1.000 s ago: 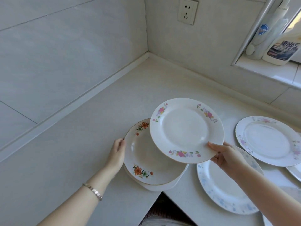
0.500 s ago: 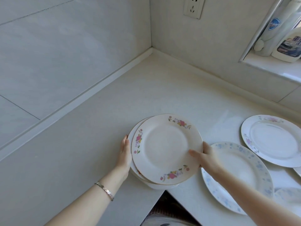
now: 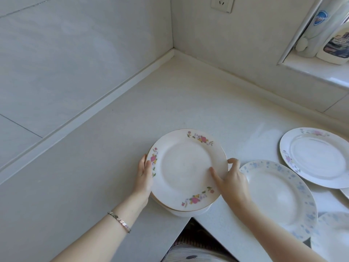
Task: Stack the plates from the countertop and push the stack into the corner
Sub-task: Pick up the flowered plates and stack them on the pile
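A stack of plates (image 3: 186, 170) sits at the inner front edge of the white countertop (image 3: 113, 148); its top plate is white with pink flowers. My left hand (image 3: 145, 175) cups the stack's left rim. My right hand (image 3: 231, 179) grips the top plate's right rim, thumb on the face, fingers under the edge. To the right lie a blue-flowered plate (image 3: 279, 197) and a pink-flowered plate (image 3: 317, 156), both flat on the counter. The counter's corner (image 3: 174, 52) is far behind the stack.
Tiled walls meet at the corner, with a socket (image 3: 221, 3) above it. Two bottles (image 3: 324, 31) stand on the window ledge at the upper right. More plate edges (image 3: 344, 191) show at the right border. The counter's inner edge drops off just below the stack.
My right hand has lowered the pink-flowered plate onto the stack and squared it over the plates below. My left hand stayed on the stack's left rim.
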### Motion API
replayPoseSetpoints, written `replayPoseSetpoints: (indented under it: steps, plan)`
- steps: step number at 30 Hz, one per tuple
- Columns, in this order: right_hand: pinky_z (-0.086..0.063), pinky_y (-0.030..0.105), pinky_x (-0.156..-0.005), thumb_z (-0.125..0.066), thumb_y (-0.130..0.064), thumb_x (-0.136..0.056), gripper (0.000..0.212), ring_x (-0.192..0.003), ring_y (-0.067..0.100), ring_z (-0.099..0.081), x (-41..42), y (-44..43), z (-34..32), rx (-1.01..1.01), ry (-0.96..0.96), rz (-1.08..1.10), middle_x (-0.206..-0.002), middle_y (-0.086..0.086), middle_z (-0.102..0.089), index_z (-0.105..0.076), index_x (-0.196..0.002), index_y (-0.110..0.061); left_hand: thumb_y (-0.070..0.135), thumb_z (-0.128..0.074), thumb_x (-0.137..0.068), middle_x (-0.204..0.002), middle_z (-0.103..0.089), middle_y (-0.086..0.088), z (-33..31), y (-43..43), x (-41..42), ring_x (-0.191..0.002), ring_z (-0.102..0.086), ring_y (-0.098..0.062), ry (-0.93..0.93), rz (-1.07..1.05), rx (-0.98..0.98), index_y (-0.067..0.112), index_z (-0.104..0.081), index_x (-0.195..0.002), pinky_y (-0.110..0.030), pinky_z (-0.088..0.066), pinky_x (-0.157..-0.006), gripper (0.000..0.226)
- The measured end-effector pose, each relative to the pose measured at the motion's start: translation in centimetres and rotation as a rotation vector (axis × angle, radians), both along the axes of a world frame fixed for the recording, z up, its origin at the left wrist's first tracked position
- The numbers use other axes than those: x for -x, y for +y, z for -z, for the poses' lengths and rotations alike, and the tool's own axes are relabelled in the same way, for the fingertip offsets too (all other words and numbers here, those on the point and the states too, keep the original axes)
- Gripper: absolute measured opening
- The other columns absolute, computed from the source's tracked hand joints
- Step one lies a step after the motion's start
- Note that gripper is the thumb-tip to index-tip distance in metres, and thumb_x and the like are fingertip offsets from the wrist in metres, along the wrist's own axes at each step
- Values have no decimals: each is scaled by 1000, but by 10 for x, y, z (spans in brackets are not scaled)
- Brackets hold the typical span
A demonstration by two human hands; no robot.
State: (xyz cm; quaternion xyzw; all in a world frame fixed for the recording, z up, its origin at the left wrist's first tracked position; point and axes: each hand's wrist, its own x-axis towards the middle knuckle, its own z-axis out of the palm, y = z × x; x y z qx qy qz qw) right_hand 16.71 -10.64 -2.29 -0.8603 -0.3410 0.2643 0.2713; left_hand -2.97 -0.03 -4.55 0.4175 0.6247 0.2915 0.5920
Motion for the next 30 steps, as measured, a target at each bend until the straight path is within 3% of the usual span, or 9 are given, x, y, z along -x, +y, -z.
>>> replayPoseSetpoints:
  steps: [4,8,9,11,14,16,20,26,30]
  plan:
    - [-42,31,-63,-47,-50,-88,56,-82,30,-63,-4,0,2,110,-73,-82,-78,7,-65,-32,-129,-16,30,-31,-101,-140,-48,-1,-3,-1,-3,-123,-49,-18,-18,-3,11,22,-30,-144,-31,-39,-101,44]
    - [-45,31,-68,-41,-58,-87,55,-90,28,-64,-10,8,0,234,-235,-170,-92,6,-68,-35,-128,-22,30,-30,-101,-123,-54,2,-10,0,-5,-105,-54,-15,-50,-22,23,22,-39,-136,-27,-44,-80,37]
    - [-44,30,-72,-44,-57,-86,55,-98,27,-62,-13,10,2,205,-181,-148,-101,5,-66,-37,-130,-24,32,-29,-101,-121,-56,0,-9,1,-4,-102,-55,-16,-50,-33,42,21,-42,-132,-27,-45,-73,36]
    - [-44,32,-88,-52,-51,-85,60,-115,23,-53,-17,15,7,83,121,-46,-122,4,-54,-37,-137,-26,37,-25,-100,-122,-59,-3,-6,5,-3,-99,-58,-17,-55,-43,69,17,-47,-125,-27,-47,-71,39]
    - [-42,36,-101,-53,-46,-88,58,-120,20,-51,-16,26,11,-72,689,158,-135,1,-49,-36,-140,-30,44,-21,-99,-131,-59,-3,1,9,-2,-115,-57,-18,-85,-32,104,22,-48,-133,-36,-49,-93,49]
    - [-43,34,-98,-50,-42,-90,48,-116,21,-54,-15,30,12,-109,867,219,-129,0,-55,-41,-136,-32,46,-20,-99,-133,-57,0,-1,9,-3,-121,-54,-19,-77,-24,97,26,-47,-135,-43,-42,-105,49]
    - [-47,39,-98,-50,-38,-91,38,-111,21,-58,-16,27,17,-143,881,232,-123,0,-61,-47,-129,-34,46,-21,-99,-135,-55,3,-2,4,-4,-124,-52,-17,-46,2,55,30,-43,-137,-47,-39,-109,47]
    - [-50,40,-91,-50,-34,-92,36,-109,25,-60,-15,21,19,-208,970,284,-120,2,-63,-49,-128,-31,38,-18,-101,-142,-47,1,-3,0,-2,-131,-45,-16,-47,68,19,25,-32,-144,-39,-35,-112,47]
    - [-49,43,-95,-52,-34,-91,38,-109,25,-61,-16,22,21,-174,943,274,-118,1,-64,-48,-129,-32,47,-14,-99,-135,-53,0,-5,10,7,-117,-53,-18,-2,176,174,22,-41,-138,-34,-45,-97,54]
